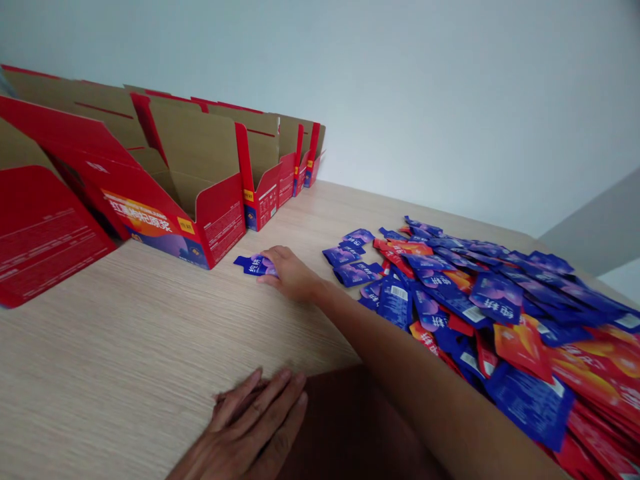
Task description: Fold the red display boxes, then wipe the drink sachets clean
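Observation:
My right hand [290, 275] reaches across the table and grips a small blue pouch [254, 265] by one end. The pouch's narrow spout end points left, just in front of an open red box [225, 223]. My left hand [255, 427] rests at the near edge of the table, fingers stretched out and holding nothing. To the right of my right hand lies a loose pile of blue pouches [497, 293] mixed with red pouches [525, 347].
Several open red cartons stand in a row along the wall [400, 100], their flaps raised; another red carton [50, 233] is at the far left. The wooden table [125, 340] runs beneath everything.

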The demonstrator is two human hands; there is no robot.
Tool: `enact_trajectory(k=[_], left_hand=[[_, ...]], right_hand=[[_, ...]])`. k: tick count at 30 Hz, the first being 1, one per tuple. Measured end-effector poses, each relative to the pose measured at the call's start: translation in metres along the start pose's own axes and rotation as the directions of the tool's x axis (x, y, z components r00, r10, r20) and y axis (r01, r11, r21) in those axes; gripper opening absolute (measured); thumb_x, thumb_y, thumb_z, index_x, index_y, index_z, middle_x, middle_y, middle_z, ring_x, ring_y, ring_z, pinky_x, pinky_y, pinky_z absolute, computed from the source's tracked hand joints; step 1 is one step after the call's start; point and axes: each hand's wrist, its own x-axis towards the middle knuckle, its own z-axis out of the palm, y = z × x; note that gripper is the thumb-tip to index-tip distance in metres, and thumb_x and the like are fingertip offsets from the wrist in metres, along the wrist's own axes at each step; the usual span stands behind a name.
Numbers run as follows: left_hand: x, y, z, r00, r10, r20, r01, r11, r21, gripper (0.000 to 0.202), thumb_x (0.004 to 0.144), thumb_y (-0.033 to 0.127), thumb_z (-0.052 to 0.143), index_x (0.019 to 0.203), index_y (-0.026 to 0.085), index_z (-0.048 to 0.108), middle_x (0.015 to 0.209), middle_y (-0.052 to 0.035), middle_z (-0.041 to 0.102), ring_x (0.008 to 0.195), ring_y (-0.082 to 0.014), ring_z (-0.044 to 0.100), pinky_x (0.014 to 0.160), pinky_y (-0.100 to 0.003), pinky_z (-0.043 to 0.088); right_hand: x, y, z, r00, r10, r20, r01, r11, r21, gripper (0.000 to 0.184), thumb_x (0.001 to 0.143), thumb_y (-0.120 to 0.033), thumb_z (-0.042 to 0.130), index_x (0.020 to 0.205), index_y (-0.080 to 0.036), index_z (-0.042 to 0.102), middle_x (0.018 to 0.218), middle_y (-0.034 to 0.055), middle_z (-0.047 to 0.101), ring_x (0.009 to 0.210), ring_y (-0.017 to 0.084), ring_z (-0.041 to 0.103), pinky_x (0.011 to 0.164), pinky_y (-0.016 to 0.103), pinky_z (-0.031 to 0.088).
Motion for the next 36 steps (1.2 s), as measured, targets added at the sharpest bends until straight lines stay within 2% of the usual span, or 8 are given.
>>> enact_trajectory(k=[5, 9, 14, 20, 26, 32, 34, 36], left_hand=[[0.003, -0.001, -0.002, 1.000, 0.010, 0.014, -0.010, 0.998, 0.055, 0.083, 0.093, 0.010, 0.054, 0.173, 0.014, 0.034, 0.171, -0.0045, 0.049, 0.150, -0.0237, 0.060, 0.123, -0.034, 0.053], [0.004, 0.000, -0.002, 0.999, -0.025, 0.040, 0.026, 1.000, -0.006, 0.094, 0.091, 0.006, 0.050, 0.179, 0.017, 0.018, 0.171, -0.0024, 0.048, 0.151, -0.0215, 0.060, 0.123, -0.033, 0.053], [0.004, 0.000, -0.005, 0.995, -0.047, 0.090, 0.053, 0.996, -0.072, 0.098, 0.092, 0.007, 0.052, 0.180, 0.021, 0.009, 0.172, -0.0024, 0.046, 0.151, -0.0217, 0.059, 0.126, -0.032, 0.050], [0.000, 0.003, -0.007, 0.990, -0.077, 0.122, 0.092, 0.988, -0.125, 0.090, 0.101, 0.015, 0.055, 0.180, 0.021, 0.011, 0.176, -0.0040, 0.040, 0.159, -0.0222, 0.050, 0.135, -0.035, 0.038], [0.003, 0.013, -0.024, 0.974, -0.118, 0.194, 0.152, 0.973, -0.171, 0.090, 0.108, 0.037, 0.059, 0.180, 0.024, 0.007, 0.178, -0.0054, 0.034, 0.161, -0.0294, 0.048, 0.130, -0.048, 0.048], [0.011, 0.019, -0.045, 0.957, -0.179, 0.226, 0.229, 0.949, -0.215, 0.108, 0.104, 0.064, 0.061, 0.179, 0.025, -0.005, 0.179, -0.0099, 0.032, 0.160, -0.0359, 0.047, 0.121, -0.061, 0.056], [0.010, 0.020, -0.043, 0.948, -0.202, 0.246, 0.254, 0.946, -0.202, 0.112, 0.103, 0.065, 0.062, 0.178, 0.024, -0.010, 0.178, -0.0133, 0.032, 0.160, -0.0376, 0.047, 0.118, -0.063, 0.058], [0.008, 0.021, -0.040, 0.940, -0.219, 0.262, 0.275, 0.941, -0.199, 0.118, 0.101, 0.065, 0.065, 0.178, 0.023, -0.014, 0.178, -0.0166, 0.031, 0.160, -0.0394, 0.045, 0.117, -0.066, 0.057]], right_hand=[[-0.024, 0.047, -0.048, 0.993, 0.117, -0.011, -0.117, 0.983, -0.141, 0.046, 0.110, -0.020, 0.063, 0.154, -0.009, 0.057, 0.160, 0.0227, 0.057, 0.153, 0.032, 0.050, 0.128, 0.051, 0.039], [-0.046, 0.101, -0.085, 0.973, 0.206, 0.107, -0.170, 0.947, -0.273, 0.043, 0.106, -0.031, 0.076, 0.146, -0.019, 0.066, 0.156, 0.0136, 0.062, 0.144, 0.036, 0.059, 0.119, 0.063, 0.048], [-0.054, 0.124, -0.087, 0.937, 0.207, 0.281, -0.102, 0.932, -0.348, 0.039, 0.106, -0.037, 0.076, 0.140, -0.019, 0.069, 0.148, 0.0128, 0.067, 0.132, 0.032, 0.068, 0.112, 0.058, 0.057], [-0.051, 0.119, -0.088, 0.949, 0.189, 0.254, -0.084, 0.923, -0.375, 0.036, 0.107, -0.038, 0.076, 0.137, -0.019, 0.070, 0.142, 0.0120, 0.070, 0.125, 0.030, 0.071, 0.107, 0.054, 0.060], [-0.058, 0.082, -0.112, 0.984, 0.169, 0.054, -0.144, 0.939, -0.312, 0.019, 0.108, -0.023, 0.069, 0.125, -0.015, 0.075, 0.126, 0.0112, 0.077, 0.122, 0.029, 0.071, 0.111, 0.052, 0.055], [-0.113, -0.011, -0.129, 0.978, 0.158, -0.134, -0.174, 0.977, -0.122, 0.034, 0.105, -0.013, 0.056, 0.132, -0.013, 0.077, 0.128, 0.0155, 0.080, 0.120, 0.031, 0.074, 0.108, 0.043, 0.055], [-0.147, -0.049, -0.122, 0.984, 0.174, -0.036, -0.164, 0.966, 0.199, 0.037, 0.103, -0.012, 0.058, 0.131, -0.022, 0.080, 0.123, 0.0066, 0.083, 0.111, 0.024, 0.079, 0.096, 0.033, 0.061], [-0.181, -0.083, -0.107, 0.972, 0.226, 0.071, -0.230, 0.829, 0.510, 0.047, 0.104, -0.011, 0.055, 0.144, -0.027, 0.075, 0.120, 0.0032, 0.084, 0.106, 0.022, 0.081, 0.092, 0.032, 0.064]])
